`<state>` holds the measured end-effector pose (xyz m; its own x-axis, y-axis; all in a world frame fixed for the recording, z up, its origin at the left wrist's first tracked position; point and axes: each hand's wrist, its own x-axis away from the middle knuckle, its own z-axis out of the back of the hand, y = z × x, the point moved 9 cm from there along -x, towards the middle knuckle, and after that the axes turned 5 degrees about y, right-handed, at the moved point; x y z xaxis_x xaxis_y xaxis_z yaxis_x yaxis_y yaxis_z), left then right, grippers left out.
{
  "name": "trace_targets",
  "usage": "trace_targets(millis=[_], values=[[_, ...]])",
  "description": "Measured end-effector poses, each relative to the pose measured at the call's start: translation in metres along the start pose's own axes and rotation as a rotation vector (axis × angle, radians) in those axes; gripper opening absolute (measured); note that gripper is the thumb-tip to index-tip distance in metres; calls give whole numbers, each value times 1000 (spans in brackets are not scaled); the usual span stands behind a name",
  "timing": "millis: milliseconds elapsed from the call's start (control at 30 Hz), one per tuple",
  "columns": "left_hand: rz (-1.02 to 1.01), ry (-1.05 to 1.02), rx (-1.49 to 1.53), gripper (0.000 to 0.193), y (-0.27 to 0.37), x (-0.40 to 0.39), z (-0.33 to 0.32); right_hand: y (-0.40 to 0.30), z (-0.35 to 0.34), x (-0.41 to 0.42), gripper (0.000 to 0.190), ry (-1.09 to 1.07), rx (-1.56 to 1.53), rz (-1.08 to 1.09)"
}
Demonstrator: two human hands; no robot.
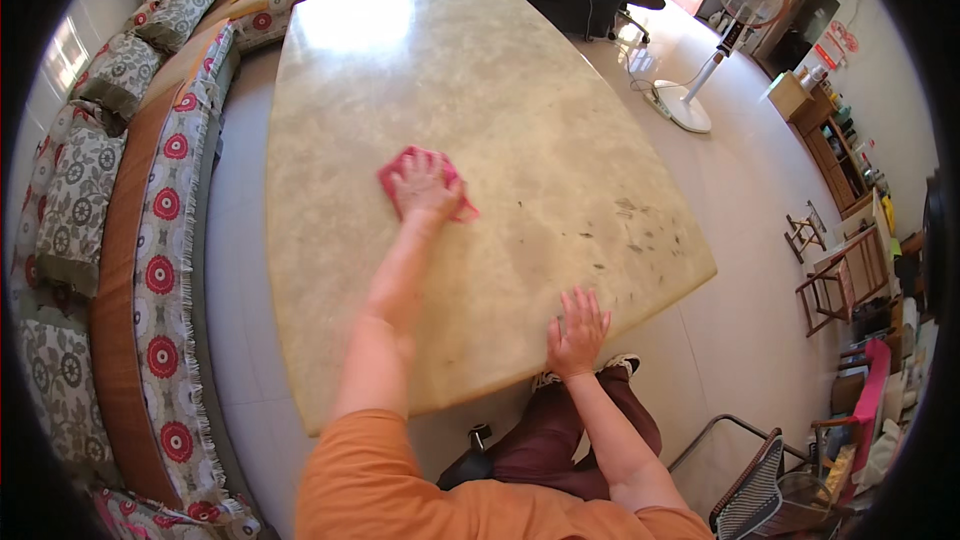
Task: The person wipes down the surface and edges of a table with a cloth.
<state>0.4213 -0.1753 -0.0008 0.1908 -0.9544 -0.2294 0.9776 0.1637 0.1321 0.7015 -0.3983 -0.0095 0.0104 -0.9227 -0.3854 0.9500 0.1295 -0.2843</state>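
My left hand (pixel 424 184) presses flat on a pink cloth (pixel 389 174) on the tabletop, its fingers spread over it. Much of the cloth lies hidden beneath the palm, with edges showing around the hand. The table (pixel 480 90) has a mottled beige top, wide and glossy, with a bright glare at its far end. Dark smudges and scratch-like marks (pixel 634 229) speckle its near right part. At the near edge, my right hand (pixel 579 334) rests palm down, holding nothing, fingers slightly apart.
A long seat with a patterned cover (pixel 160 274) and cushions (pixel 79 202) runs along the left. On the right stand a pedestal fan (pixel 694 97), a wooden cabinet (pixel 829 157) and a folding chair (pixel 844 281). A metal-framed chair (pixel 750 480) is close behind at the lower right.
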Motion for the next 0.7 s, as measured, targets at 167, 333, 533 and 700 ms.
trace_targets(millis=[167, 333, 533, 700], values=[[-277, -53, 129, 70, 71, 91, 22, 7, -7, 1, 55, 44, -4, -19], [-405, -116, 165, 67, 47, 199, 59, 16, -13, -4, 57, 8, 62, -34], [-415, -178, 202, 61, -49, 318, 100, 17, -19, -7, 59, 31, 116, -28], [-291, -111, 101, 57, -122, 346, 102, 13, -13, -5, 58, 74, 145, -30]])
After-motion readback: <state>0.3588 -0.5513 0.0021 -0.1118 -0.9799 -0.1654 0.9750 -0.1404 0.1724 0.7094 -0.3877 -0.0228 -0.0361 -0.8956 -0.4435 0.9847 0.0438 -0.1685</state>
